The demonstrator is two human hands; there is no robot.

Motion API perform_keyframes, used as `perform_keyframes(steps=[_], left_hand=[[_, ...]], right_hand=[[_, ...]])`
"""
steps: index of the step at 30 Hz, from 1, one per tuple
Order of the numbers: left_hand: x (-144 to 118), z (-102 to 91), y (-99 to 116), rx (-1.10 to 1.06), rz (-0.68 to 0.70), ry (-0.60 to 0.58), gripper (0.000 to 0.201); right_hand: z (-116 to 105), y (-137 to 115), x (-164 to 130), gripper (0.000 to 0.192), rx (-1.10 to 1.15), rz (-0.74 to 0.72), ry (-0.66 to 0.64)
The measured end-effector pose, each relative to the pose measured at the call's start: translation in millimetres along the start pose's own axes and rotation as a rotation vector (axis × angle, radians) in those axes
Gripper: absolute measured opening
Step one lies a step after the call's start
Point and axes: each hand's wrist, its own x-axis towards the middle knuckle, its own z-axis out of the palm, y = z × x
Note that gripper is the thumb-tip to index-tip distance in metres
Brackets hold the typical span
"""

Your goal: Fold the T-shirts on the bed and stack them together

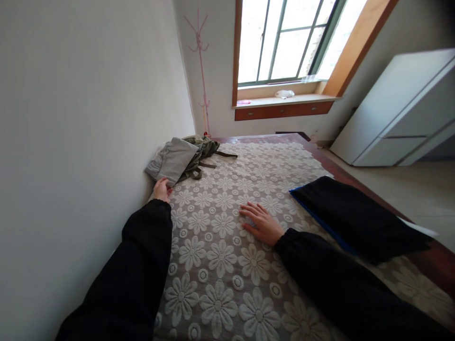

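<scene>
At the wall side of the table, my left hand (162, 190) has its fingers closed on the near edge of a grey folded garment (177, 156); its exact kind does not show. The garment lies partly over an olive-green backpack (204, 148) with loose straps trailing onto the tablecloth. My right hand (262, 223) rests palm down on the white floral lace tablecloth (222, 258), fingers stretched out and holding nothing. To its right lies a folded black cloth (359, 215) with a blue edge along its left side.
A plain wall (88, 118) borders the table on the left. The dark red wooden table edge (325, 163) runs along the right. Beyond stand a pink coat rack (202, 71), a window sill with drawers (282, 111) and a white fridge (401, 109).
</scene>
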Motion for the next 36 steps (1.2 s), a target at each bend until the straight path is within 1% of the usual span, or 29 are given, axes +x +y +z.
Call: perform_keyframes(steps=[3,6,9,11,13,18,21,23,25,26,27,28,30,31,32,33,34,35,36], left_hand=[[14,0.1,10,0.142,0.042,0.036,0.042],[13,-4.2,12,0.258,0.131,0.051,0.041],[7,-9.0,14,0.338,0.222,0.037,0.041],[4,-10.1,17,0.369,0.256,0.008,0.04],[0,-9.0,21,0.376,0.261,-0.031,0.039],[-13,-1.1,33,0.324,0.197,-0.146,0.042],[-23,1.2,47,0.312,0.15,-0.208,0.04],[-34,2.4,59,0.304,0.171,-0.228,0.039],[-57,5.7,70,0.297,0.243,-0.28,0.033],[-74,8.3,74,0.299,0.288,-0.332,0.027],[-96,11.1,77,0.304,0.335,-0.401,0.019],[-121,13.9,79,0.316,0.381,-0.489,0.015],[-177,17.0,80,0.344,0.457,-0.692,0.028],[-205,16.9,78,0.358,0.511,-0.822,0.034],[-230,15.8,76,0.398,0.626,-1.045,0.04],[-249,14.0,72,0.419,0.69,-1.243,0.047],[-263,11.7,67,0.414,0.709,-1.373,0.055],[-270,9.0,61,0.408,0.711,-1.448,0.06],[-271,5.9,53,0.4,0.69,-1.455,0.062]], right_hand=[[-3,5,-1,0.039,0.01,-0.006,-0.006],[-3,5,0,0.035,0.042,-0.036,-0.01],[-2,5,2,0.033,0.074,-0.059,-0.006],[-2,5,3,0.032,0.08,-0.061,0.005],[-1,6,3,0.031,0.081,-0.065,0.014],[1,5,4,0.029,0.07,-0.085,0.026],[2,7,5,0.028,0.06,-0.091,0.024],[3,9,5,0.029,0.072,-0.087,0.02],[4,11,5,0.035,0.123,-0.07,0.02],[5,12,4,0.043,0.175,-0.066,0.014],[6,12,3,0.056,0.248,-0.069,0.006],[7,11,1,0.072,0.341,-0.082,-0.002],[7,5,-2,0.106,0.545,-0.12,-0.012],[7,0,-4,0.118,0.634,-0.13,-0.016],[5,-5,-5,0.124,0.708,-0.126,-0.02],[3,-11,-6,0.123,0.763,-0.111,-0.028],[0,-16,-6,0.114,0.798,-0.092,-0.045],[-3,-20,-6,0.098,0.809,-0.07,-0.062],[-6,-24,-6,0.078,0.796,-0.043,-0.073]])
